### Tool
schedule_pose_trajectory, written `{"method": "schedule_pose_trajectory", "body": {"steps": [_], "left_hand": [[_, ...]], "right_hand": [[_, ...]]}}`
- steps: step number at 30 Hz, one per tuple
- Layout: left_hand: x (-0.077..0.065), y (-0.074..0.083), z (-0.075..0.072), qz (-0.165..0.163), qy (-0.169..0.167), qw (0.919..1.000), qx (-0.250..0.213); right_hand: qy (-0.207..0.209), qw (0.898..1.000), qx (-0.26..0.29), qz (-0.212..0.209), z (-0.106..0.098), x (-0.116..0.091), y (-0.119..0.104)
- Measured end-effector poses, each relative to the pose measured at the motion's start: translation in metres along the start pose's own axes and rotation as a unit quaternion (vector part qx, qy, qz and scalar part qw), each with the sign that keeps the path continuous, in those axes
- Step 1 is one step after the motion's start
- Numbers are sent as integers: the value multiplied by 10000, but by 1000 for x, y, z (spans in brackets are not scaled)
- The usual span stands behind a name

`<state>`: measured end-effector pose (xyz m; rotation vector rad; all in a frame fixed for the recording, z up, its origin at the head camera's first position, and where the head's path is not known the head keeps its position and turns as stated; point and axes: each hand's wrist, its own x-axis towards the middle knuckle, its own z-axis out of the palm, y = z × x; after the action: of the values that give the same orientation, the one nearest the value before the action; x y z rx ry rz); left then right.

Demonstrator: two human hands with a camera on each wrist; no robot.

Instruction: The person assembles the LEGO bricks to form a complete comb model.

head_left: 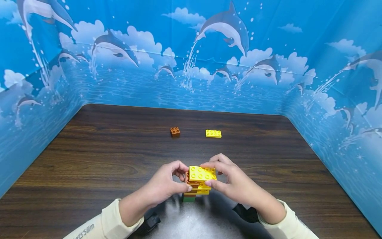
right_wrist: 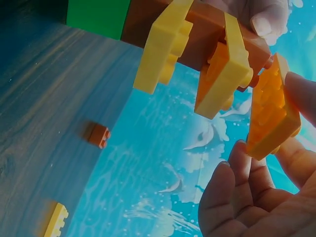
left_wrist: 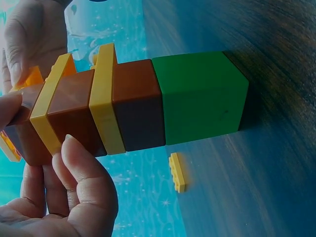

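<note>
A tower of toy building bricks stands upright in front of me. Its green brick (left_wrist: 205,98) is at the bottom, with brown bricks (left_wrist: 138,106) and yellow plates (right_wrist: 160,49) alternating above. My left hand (head_left: 161,186) grips the uppermost brown brick (left_wrist: 24,131) between thumb and fingers. Over that brick, my right hand (head_left: 235,181) pinches another yellow plate (head_left: 202,173), studs up. The right wrist view shows this plate slightly tilted against the brown studs, its far end sticking out to the side like the plates below.
Farther back on the dark wooden table (head_left: 119,149) lie a loose brown brick (head_left: 175,131) and, to its right, a loose yellow plate (head_left: 213,133). A blue curtain (head_left: 143,86) printed with dolphins borders the table at the back and sides.
</note>
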<state>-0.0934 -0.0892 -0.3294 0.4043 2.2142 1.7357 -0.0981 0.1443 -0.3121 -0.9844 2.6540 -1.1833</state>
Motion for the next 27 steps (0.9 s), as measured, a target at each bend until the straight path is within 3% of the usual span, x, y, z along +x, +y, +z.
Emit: {"method": "schedule_pose_trajectory", "body": {"steps": [16, 27], "left_hand": [[0, 1, -1, -75, 34, 10000, 46], [0, 1, -1, -181, -37, 9998, -34]], "right_hand": [[-233, 9996, -144, -95, -1, 4, -5], [-550, 9980, -292, 123, -6, 10, -11]]}}
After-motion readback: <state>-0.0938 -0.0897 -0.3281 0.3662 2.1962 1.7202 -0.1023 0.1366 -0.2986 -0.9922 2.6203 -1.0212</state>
